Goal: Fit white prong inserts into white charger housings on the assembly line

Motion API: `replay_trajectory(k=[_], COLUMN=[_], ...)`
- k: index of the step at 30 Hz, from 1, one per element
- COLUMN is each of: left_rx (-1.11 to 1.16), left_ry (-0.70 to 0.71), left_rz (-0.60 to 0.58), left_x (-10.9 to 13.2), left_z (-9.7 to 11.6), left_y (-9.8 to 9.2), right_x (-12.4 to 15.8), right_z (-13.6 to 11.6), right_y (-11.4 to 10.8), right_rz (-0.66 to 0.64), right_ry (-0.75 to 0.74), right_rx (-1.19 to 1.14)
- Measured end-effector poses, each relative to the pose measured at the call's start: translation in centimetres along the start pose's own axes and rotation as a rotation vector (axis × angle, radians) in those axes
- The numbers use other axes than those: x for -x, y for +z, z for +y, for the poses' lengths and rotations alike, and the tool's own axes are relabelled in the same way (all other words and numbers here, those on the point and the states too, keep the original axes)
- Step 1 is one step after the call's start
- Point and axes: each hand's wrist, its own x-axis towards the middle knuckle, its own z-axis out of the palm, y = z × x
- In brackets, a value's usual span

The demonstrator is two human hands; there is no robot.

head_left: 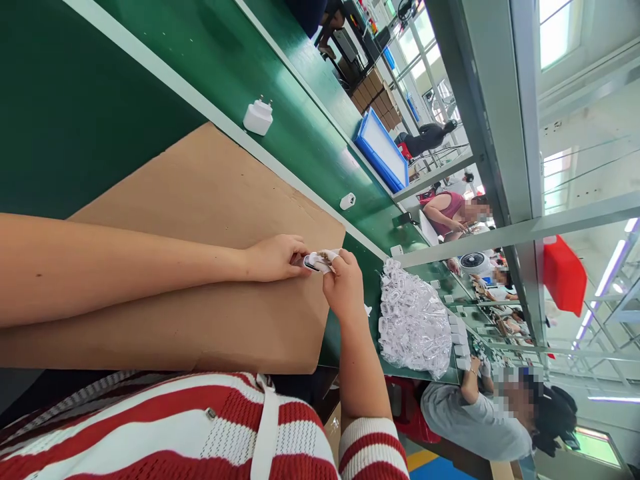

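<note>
My left hand (274, 259) reaches in from the left, its fingers closed on one end of a small white plastic charger housing (315, 262). A dark opening shows on the housing's near side. My right hand (345, 283) comes up from the lower right and pinches the other end. Something white and crumpled, perhaps a cloth, lies between its fingers; I cannot make out what it is. Both hands meet just above the right end of a brown cardboard sheet (240, 200). Beyond the sheet, a white plug charger (259, 117) with two pins stands on the green bench.
A white housing (347, 201) lies on the green conveyor strip (310, 133). Right of my hands is a large clear bag of white plastic parts (413, 320). A blue-rimmed tray (383, 150) sits farther back. A co-worker in grey (475, 413) sits at the lower right.
</note>
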Motion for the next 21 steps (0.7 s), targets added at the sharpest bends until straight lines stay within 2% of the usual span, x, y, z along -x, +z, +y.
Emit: replay_trajectory(k=[7,15,21], left_rx=[-0.001,-0.018,-0.071], left_ry=[-0.024,-0.042,-0.077], left_rz=[-0.012,-0.018,0.007], left_x=[0.0,0.0,0.2], left_z=[-0.1,0.0,0.6], left_y=[0.1,0.0,0.1], right_x=[0.1,-1.5,-1.1], right_z=[-0.2,-0.8,-0.2], right_y=[0.3,-0.2,1.2], right_rz=[-0.059,-0.116,0.004], right_ry=[-0.001,0.059,0.206], right_rx=[0.060,0.115,-0.090])
